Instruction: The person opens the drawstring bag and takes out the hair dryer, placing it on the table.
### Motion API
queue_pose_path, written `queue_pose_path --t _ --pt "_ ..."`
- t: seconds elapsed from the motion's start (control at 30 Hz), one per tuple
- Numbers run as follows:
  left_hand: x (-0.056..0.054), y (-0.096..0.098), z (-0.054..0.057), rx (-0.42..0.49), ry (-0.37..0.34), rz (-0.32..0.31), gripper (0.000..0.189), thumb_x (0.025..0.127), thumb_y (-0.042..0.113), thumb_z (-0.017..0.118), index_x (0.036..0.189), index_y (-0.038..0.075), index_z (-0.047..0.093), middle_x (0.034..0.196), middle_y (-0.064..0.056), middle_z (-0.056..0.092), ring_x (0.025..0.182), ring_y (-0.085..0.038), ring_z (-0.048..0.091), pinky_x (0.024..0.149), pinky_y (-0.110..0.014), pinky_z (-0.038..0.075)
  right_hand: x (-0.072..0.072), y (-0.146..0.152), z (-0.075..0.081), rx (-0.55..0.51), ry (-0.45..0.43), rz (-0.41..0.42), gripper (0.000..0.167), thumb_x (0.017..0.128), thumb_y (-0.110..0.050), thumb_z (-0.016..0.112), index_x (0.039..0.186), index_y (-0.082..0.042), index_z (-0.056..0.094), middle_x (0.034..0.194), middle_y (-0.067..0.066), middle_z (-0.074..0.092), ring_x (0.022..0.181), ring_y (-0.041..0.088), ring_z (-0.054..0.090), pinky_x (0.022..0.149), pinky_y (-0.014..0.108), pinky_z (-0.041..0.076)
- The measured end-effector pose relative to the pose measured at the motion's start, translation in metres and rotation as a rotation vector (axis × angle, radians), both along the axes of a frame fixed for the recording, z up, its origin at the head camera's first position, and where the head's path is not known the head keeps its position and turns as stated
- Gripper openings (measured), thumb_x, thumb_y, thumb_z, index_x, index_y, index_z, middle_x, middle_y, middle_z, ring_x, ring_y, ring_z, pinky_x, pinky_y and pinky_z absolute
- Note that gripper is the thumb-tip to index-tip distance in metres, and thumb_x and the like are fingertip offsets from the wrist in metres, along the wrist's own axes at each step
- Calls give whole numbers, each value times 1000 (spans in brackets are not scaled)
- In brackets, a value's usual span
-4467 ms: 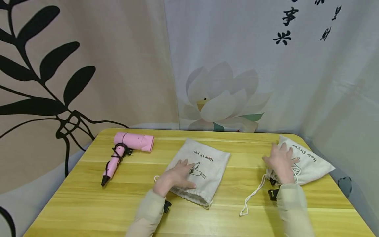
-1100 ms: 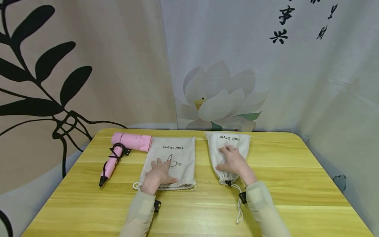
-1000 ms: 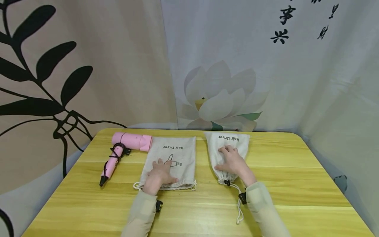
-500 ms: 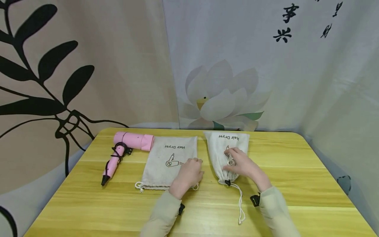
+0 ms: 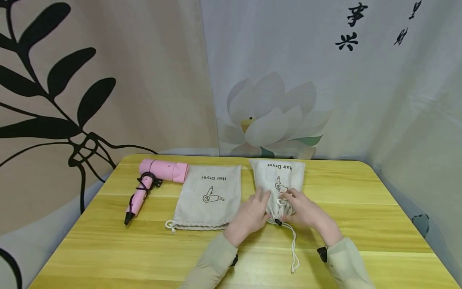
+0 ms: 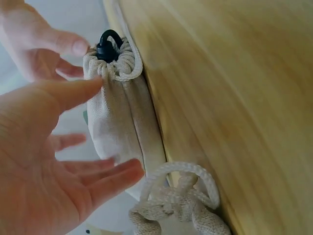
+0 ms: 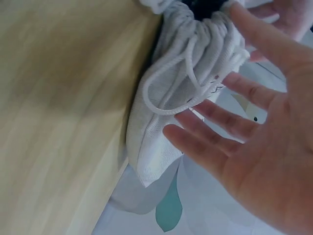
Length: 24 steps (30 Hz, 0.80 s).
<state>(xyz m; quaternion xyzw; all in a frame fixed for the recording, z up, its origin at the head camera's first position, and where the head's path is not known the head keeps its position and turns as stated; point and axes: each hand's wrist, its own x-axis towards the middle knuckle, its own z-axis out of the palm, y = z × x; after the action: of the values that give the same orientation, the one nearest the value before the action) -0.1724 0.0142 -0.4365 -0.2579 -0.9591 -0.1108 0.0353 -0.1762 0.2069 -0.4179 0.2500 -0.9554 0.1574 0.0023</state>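
A stuffed grey drawstring bag [image 5: 265, 176] printed "Hair Dryer" lies with its gathered mouth toward me. A black cord lock [image 6: 105, 51] sits at that mouth, and a white cord trails over the table. My left hand [image 5: 251, 212] is at the bag's left side, thumb near the gathers, fingers extended. On the other side, my right hand [image 5: 306, 210] has its fingertips at the cloth beside a cord loop [image 7: 156, 93], its thumb at the mouth. A flat grey drawstring bag [image 5: 209, 210] with the same print lies left of my left hand.
At the back left lies a pink hair dryer [image 5: 164, 170], its black cord wound around the handle. Its nozzle meets the flat bag's corner. The wooden table [image 5: 144, 257] ends at a printed curtain [image 5: 173, 80] behind.
The stuffed bag has come from the table's right side to the middle, and the flat bag has shifted left. My left hand has left the flat bag for the stuffed one; my right slid toward its mouth.
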Motion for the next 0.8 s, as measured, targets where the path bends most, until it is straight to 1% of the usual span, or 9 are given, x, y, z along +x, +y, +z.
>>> queue_pose_path --t 0.1,0.17,0.27,0.43,0.63,0.8 --pt "0 2 0 -28 -15 -33 71 81 38 72 139 11 41 147 -23 37 113 -33 60 81 -36 57 2 -3 -2 28 -18 -18 59 73 -29 81 122 -6 56 114 11 52 101 27 55 81 44 52" --pt "0 4 -1 -42 -18 -48 72 79 41 75 136 10 44 145 -22 39 114 -33 59 80 -36 57 2 -4 -4 49 -2 -17 60 72 -30 81 122 -7 56 113 10 53 98 25 55 77 41 53" --pt "-1 7 -2 -47 -6 -51 74 76 42 77 134 10 45 140 -20 44 113 -31 59 80 -35 57 2 -6 -6 59 28 -15 59 70 -31 82 120 -10 57 111 9 54 92 21 55 72 37 52" --pt "-1 11 -3 -51 26 -39 71 76 36 78 133 11 44 134 -18 49 108 -27 61 75 -32 58 0 -6 -8 49 61 1 58 69 -31 83 118 -12 59 109 8 55 86 17 55 68 33 50" --pt "-1 13 -3 -74 29 -31 66 77 32 77 131 12 44 133 -18 50 106 -27 62 71 -30 57 -1 -4 -10 33 83 39 50 69 -28 83 112 -13 62 108 8 57 84 17 57 70 33 52" --pt "-1 14 -3 -91 20 -24 65 77 33 77 129 13 44 130 -15 51 100 -24 62 65 -26 55 -2 -4 -10 42 81 59 46 70 -21 82 111 -11 63 109 10 59 88 21 61 76 38 54"
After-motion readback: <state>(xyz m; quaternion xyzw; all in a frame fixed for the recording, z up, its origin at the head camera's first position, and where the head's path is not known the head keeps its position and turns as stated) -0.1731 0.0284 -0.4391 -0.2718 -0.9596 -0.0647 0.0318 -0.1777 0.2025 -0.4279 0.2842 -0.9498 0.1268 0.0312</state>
